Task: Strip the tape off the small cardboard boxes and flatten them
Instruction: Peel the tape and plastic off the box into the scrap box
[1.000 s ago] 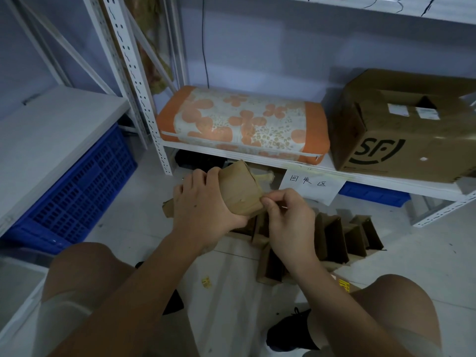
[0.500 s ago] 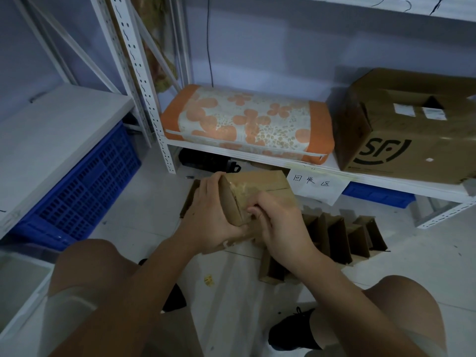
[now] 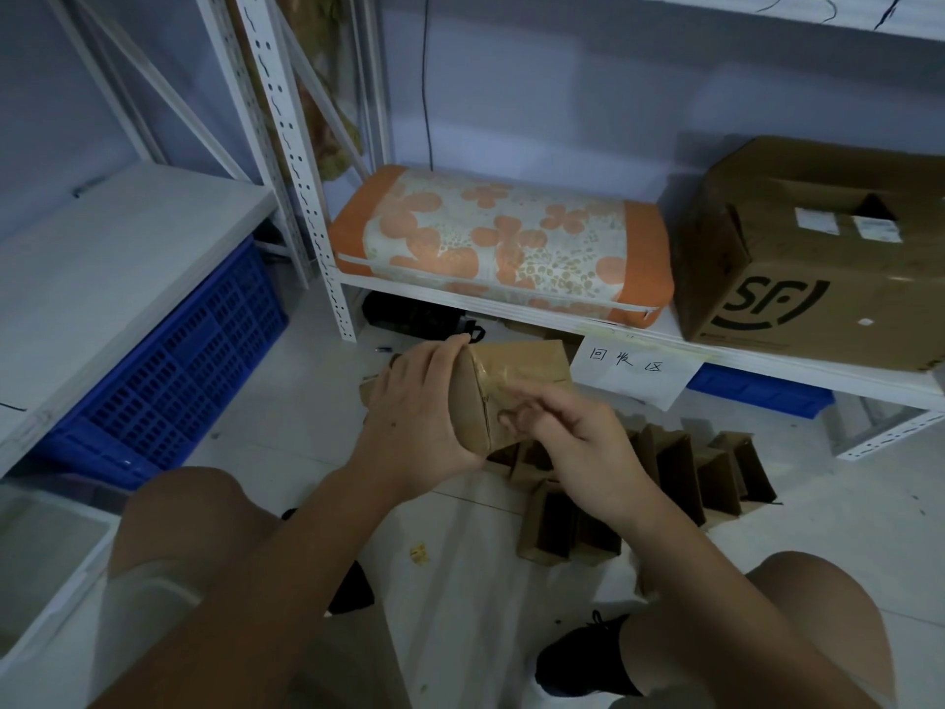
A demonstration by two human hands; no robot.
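The small cardboard box (image 3: 516,381) is held up in mid-air above the floor (image 3: 286,442), just in front of the lower shelf (image 3: 639,332), w/ its long axis running roughly left-right and a bit away from the person. Left hand (image 3: 417,419) wraps the near left end, fingers curled over the top edge and thumb under, so that grip is closed round the box and carries its weight. Right hand (image 3: 567,427) sits on the near right face, thumb and forefinger pinched together low on that side; it looks like they're nipping at the glossy tape (image 3: 498,378) or its loose end, but the contact spot is too small to tell for sure. What matters for the next pull: the tape strip runs along the top and wraps down over the left end, i.e. lengthwise, so the peel likely needs to travel along the long axis, away from the left hand's hold. Right hand is the nearer one to the free edge; left is the anchor and probably has to shift its fingers off the strip or the tape will snag under them. Other small boxes (image 3: 670,478), opened, stand on the floor below and to the right, well clear of the held one, approx between the knees and the shelf.
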